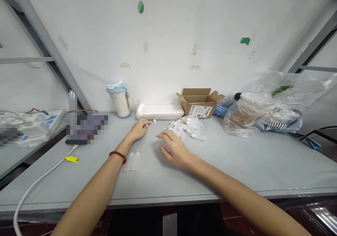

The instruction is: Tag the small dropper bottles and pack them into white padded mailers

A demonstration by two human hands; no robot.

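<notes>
My left hand [138, 129] lies on the grey table [237, 165] with its fingers curled toward a tiny white cap [154, 120]; I cannot make out anything in them. My right hand [172, 148] hovers low over the table with fingers spread, blurred by motion, just left of a heap of small white plastic bottles [188, 127]. Two small clear bottles [133, 160] lie beside my left wrist, which wears a red bead bracelet [118, 155].
A stack of white trays [160, 111] lies at the wall, between a blue-lidded cup [119, 99] and an open cardboard box [200, 102]. Plastic bags [263, 113] fill the right side. A white cable [37, 187] with a yellow tag crosses the left.
</notes>
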